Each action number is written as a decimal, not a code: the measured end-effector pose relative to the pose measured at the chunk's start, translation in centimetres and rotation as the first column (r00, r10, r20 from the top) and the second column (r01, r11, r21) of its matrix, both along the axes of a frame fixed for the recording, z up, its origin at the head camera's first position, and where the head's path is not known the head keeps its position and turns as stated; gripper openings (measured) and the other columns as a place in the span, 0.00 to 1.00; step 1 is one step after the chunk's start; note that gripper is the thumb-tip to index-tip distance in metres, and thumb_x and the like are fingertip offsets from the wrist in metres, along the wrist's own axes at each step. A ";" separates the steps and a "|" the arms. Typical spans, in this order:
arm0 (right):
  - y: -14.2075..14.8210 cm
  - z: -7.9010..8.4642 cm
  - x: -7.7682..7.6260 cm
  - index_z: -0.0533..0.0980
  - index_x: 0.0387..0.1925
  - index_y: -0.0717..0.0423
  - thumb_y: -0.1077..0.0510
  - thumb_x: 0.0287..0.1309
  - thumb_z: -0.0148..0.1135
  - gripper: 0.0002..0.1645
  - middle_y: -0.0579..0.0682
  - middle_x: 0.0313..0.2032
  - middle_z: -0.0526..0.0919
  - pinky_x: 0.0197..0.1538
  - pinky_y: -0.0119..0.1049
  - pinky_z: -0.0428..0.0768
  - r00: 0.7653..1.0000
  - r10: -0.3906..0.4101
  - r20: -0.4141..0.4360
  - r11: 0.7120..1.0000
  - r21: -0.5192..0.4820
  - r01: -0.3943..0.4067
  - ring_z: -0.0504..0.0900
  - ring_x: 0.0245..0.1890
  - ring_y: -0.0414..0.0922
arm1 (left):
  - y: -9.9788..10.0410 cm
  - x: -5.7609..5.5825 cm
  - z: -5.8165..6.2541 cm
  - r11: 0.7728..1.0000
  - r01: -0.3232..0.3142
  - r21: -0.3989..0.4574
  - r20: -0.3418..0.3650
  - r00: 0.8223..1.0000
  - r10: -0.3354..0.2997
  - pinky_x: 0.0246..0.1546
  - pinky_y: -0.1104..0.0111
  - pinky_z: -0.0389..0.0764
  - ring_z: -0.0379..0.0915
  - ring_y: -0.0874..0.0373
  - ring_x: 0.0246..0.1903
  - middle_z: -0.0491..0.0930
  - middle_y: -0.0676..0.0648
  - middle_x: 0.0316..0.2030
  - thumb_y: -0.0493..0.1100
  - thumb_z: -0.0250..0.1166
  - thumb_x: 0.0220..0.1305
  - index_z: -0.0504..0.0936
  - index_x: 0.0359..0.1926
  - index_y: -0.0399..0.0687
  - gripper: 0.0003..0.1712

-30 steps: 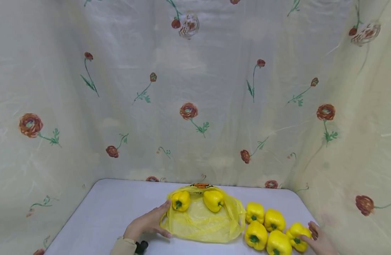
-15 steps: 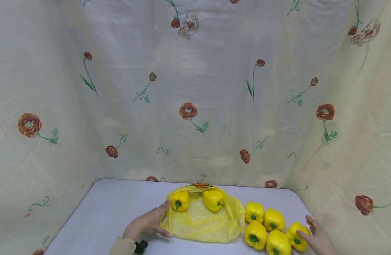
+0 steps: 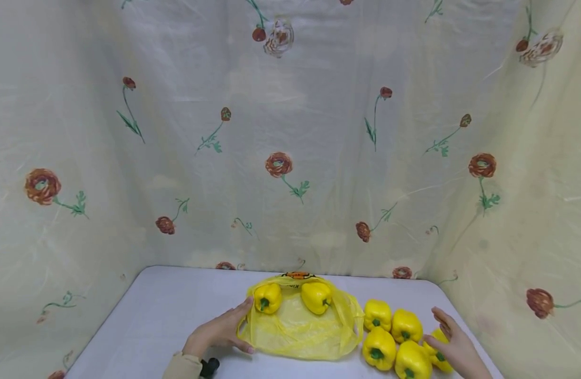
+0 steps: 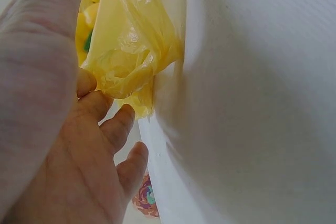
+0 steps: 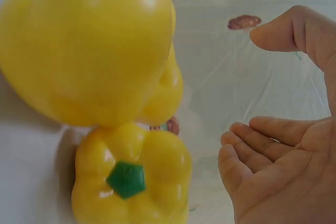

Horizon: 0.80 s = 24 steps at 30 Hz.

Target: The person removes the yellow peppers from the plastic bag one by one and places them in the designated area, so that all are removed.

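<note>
A thin yellow plastic bag (image 3: 295,337) lies spread on the table, its mouth toward me. Inside it sit two yellow bell peppers, one at the left (image 3: 268,298) and one at the right (image 3: 316,297). My left hand (image 3: 221,329) touches the bag's left edge, fingers extended and thumb apart; the left wrist view shows its fingertips against the crumpled plastic (image 4: 126,72). My right hand (image 3: 453,345) hovers over the rightmost loose pepper (image 3: 442,360), partly covering it. In the right wrist view its thumb and fingers are spread with nothing between them, beside a green-stemmed pepper (image 5: 152,182).
Several more yellow peppers (image 3: 378,347) stand clustered right of the bag, close to its right handle. A small black object (image 3: 209,367) is by my left wrist. The white table (image 3: 177,300) ends at a flower-printed curtain (image 3: 290,210) behind and at both sides.
My right hand has moved left and slightly up, from the right side of the rightmost pepper to over it. The left hand, bag and peppers stay where they were.
</note>
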State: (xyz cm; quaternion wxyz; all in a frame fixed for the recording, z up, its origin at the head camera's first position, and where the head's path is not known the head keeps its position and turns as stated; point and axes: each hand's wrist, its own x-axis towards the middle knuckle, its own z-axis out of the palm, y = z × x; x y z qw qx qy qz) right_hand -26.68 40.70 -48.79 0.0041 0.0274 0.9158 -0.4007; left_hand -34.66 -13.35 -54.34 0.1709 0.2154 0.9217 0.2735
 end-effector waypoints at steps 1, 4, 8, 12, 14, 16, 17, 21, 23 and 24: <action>-0.4 0.0 0.0 0.44 0.72 0.72 0.50 0.62 0.62 0.52 0.72 0.71 0.50 0.70 0.58 0.55 1.000 0.008 -0.011 1.000 -0.007 -0.008 0.51 0.70 0.68 | 0.0 0.0 0.0 1.000 0.000 0.001 0.001 1.000 0.000 0.72 0.43 0.52 0.45 0.42 0.74 0.42 0.42 0.77 0.69 0.73 0.39 0.42 0.77 0.46 0.72; -1.4 0.1 -0.1 0.47 0.71 0.71 0.52 0.62 0.63 0.49 0.71 0.70 0.53 0.69 0.57 0.57 0.999 0.025 -0.045 1.000 -0.008 -0.025 0.52 0.70 0.67 | -0.1 -0.1 -0.1 1.000 0.004 0.001 0.001 1.000 -0.004 0.72 0.43 0.52 0.45 0.42 0.74 0.42 0.42 0.77 0.69 0.73 0.40 0.42 0.77 0.46 0.72; -3.2 0.2 -0.2 0.48 0.71 0.69 0.55 0.61 0.63 0.48 0.69 0.71 0.53 0.70 0.55 0.56 0.997 0.050 -0.055 0.998 -0.041 -0.052 0.53 0.71 0.65 | -0.2 -0.2 -0.1 1.000 0.008 -0.008 -0.007 1.000 -0.008 0.73 0.43 0.52 0.45 0.43 0.74 0.42 0.42 0.77 0.70 0.72 0.40 0.42 0.77 0.46 0.72; -5.0 0.5 -0.8 0.48 0.72 0.67 0.56 0.62 0.63 0.47 0.68 0.72 0.53 0.71 0.54 0.57 0.997 0.071 -0.033 0.995 -0.064 -0.073 0.53 0.71 0.64 | -0.2 -0.3 0.0 1.000 0.006 -0.013 -0.009 1.000 -0.006 0.72 0.43 0.52 0.45 0.42 0.74 0.42 0.43 0.77 0.70 0.72 0.39 0.42 0.77 0.47 0.73; -5.8 0.5 -1.1 0.49 0.72 0.65 0.56 0.61 0.63 0.47 0.68 0.72 0.53 0.71 0.53 0.58 0.997 0.079 -0.027 0.995 -0.063 -0.081 0.54 0.72 0.63 | -0.2 -0.3 0.0 1.000 0.005 -0.012 -0.006 1.000 -0.005 0.72 0.43 0.52 0.45 0.42 0.74 0.42 0.43 0.77 0.70 0.72 0.39 0.41 0.77 0.47 0.73; -6.6 0.6 -1.3 0.50 0.72 0.65 0.57 0.60 0.64 0.47 0.68 0.72 0.54 0.71 0.54 0.60 0.996 0.086 -0.028 0.994 -0.060 -0.088 0.55 0.71 0.63 | -0.2 -0.3 0.0 1.000 0.007 -0.007 -0.005 1.000 -0.007 0.72 0.43 0.52 0.45 0.42 0.74 0.42 0.43 0.77 0.70 0.72 0.40 0.41 0.77 0.47 0.73; -7.0 0.6 -1.3 0.50 0.72 0.64 0.57 0.60 0.64 0.47 0.67 0.72 0.54 0.71 0.53 0.61 0.996 0.088 -0.031 0.994 -0.062 -0.090 0.55 0.71 0.63 | -0.2 -0.3 0.0 1.000 0.008 -0.004 -0.003 1.000 -0.008 0.72 0.42 0.53 0.45 0.42 0.74 0.42 0.43 0.77 0.70 0.72 0.40 0.41 0.77 0.47 0.73; -8.4 0.8 -1.4 0.53 0.72 0.63 0.58 0.58 0.66 0.46 0.66 0.71 0.56 0.71 0.52 0.61 0.994 0.102 -0.046 0.991 -0.083 -0.106 0.56 0.72 0.62 | -0.2 -0.2 -0.2 1.000 0.008 -0.002 -0.005 1.000 -0.008 0.72 0.42 0.53 0.45 0.41 0.74 0.42 0.42 0.77 0.69 0.72 0.40 0.41 0.77 0.46 0.72; -9.0 0.9 -1.4 0.53 0.72 0.62 0.58 0.57 0.66 0.46 0.65 0.72 0.56 0.71 0.52 0.61 0.992 0.111 -0.052 0.988 -0.101 -0.116 0.55 0.72 0.61 | -0.2 -0.2 -0.2 1.000 0.005 -0.010 -0.009 1.000 -0.005 0.71 0.42 0.53 0.45 0.41 0.74 0.42 0.42 0.77 0.70 0.72 0.40 0.41 0.77 0.46 0.73; -9.3 1.0 -1.5 0.54 0.72 0.62 0.58 0.57 0.66 0.47 0.64 0.72 0.57 0.72 0.53 0.60 0.992 0.118 -0.054 0.986 -0.110 -0.123 0.56 0.72 0.61 | -0.1 -0.2 -0.2 1.000 0.004 -0.014 -0.012 1.000 -0.004 0.72 0.42 0.53 0.46 0.41 0.74 0.42 0.42 0.77 0.70 0.72 0.39 0.41 0.77 0.46 0.73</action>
